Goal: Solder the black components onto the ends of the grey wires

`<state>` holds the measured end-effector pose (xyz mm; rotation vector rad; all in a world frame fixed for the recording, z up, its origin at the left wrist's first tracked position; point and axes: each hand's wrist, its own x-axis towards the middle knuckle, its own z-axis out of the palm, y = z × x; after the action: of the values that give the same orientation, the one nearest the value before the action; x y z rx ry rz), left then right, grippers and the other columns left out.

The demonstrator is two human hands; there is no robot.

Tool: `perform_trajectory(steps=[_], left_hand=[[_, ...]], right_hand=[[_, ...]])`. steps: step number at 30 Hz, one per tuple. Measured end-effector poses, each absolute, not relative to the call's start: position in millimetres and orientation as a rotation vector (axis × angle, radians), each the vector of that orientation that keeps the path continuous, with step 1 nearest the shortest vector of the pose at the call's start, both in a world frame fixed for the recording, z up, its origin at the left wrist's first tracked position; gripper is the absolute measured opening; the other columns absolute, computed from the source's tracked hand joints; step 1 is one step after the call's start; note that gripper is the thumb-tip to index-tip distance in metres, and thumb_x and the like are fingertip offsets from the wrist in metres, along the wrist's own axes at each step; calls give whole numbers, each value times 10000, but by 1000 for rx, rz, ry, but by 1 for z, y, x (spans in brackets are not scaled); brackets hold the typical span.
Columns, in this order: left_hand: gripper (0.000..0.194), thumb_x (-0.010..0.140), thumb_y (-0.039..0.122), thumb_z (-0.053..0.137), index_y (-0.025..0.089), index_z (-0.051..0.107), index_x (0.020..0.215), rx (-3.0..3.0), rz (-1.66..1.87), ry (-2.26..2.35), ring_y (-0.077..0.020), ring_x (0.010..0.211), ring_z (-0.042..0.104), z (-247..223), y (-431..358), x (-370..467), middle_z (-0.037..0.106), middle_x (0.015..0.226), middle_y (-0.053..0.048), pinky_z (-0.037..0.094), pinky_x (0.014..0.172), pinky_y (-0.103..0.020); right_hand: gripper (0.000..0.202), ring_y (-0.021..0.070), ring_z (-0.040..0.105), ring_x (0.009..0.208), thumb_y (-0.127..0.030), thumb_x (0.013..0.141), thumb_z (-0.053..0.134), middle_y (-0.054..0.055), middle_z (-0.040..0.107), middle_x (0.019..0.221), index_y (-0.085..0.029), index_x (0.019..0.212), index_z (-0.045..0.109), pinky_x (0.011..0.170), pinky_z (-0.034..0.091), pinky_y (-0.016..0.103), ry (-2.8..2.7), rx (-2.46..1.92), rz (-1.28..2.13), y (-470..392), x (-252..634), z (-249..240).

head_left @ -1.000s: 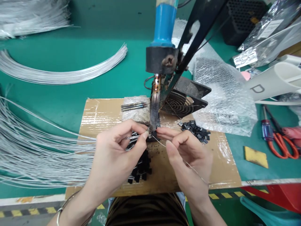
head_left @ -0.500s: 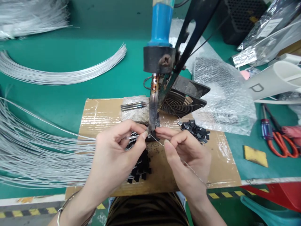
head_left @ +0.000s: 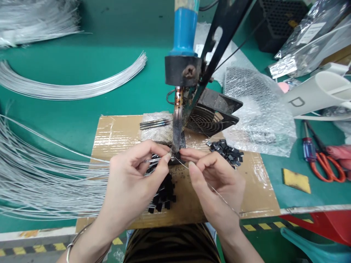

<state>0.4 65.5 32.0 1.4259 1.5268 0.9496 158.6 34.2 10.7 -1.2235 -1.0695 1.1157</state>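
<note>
A soldering iron [head_left: 185, 31] with a blue handle is clamped upright, tip pointing down. Just beneath its tip, my left hand [head_left: 134, 179] pinches a thin grey cable [head_left: 152, 160] between thumb and fingers; the cable's end is too small and covered to make out. My right hand [head_left: 219, 182] has its fingers closed on a thin solder wire [head_left: 219, 193], which runs from the tip across the palm towards the wrist. Below my left hand lies a pile of cables with black connector ends [head_left: 163, 195]. Small black connectors [head_left: 226, 152] are heaped beyond my right hand.
The work sits on a cardboard sheet [head_left: 255, 193]. A black fan [head_left: 210, 118] stands behind the iron, beside its metal arm [head_left: 219, 44]. Cable bundles [head_left: 74, 91] spread to the left. Red-handled scissors [head_left: 326, 168], a screwdriver [head_left: 309, 149] and a yellow sponge [head_left: 296, 180] lie right.
The whole view has shifted slightly, with the iron appearing a little further left. Both hands keep their hold under the tip, with hardly any movement between them.
</note>
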Motion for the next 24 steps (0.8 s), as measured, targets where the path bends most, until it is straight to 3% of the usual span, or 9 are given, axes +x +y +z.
perform_trajectory(steps=[16,24], left_hand=[[99,872,164,732,223,735,792,1419,939,1516,-115,668,678,33,64,0,788,838,10,474,543,-194],[92,872,175,743,222,733,793,1379,956,1505,-147,762,729,31,63,-1,802,881,1,522,604,-208]], right_hand=[[192,218,764,1124,-123,953,687,53,816,1149,-240,810,634,1003,600,366,-1098,-1265,1077,33,158,11],[185,227,764,1126,-138,959,684,60,817,1154,-241,813,635,991,607,377,-1101,-1258,1069,33,158,11]])
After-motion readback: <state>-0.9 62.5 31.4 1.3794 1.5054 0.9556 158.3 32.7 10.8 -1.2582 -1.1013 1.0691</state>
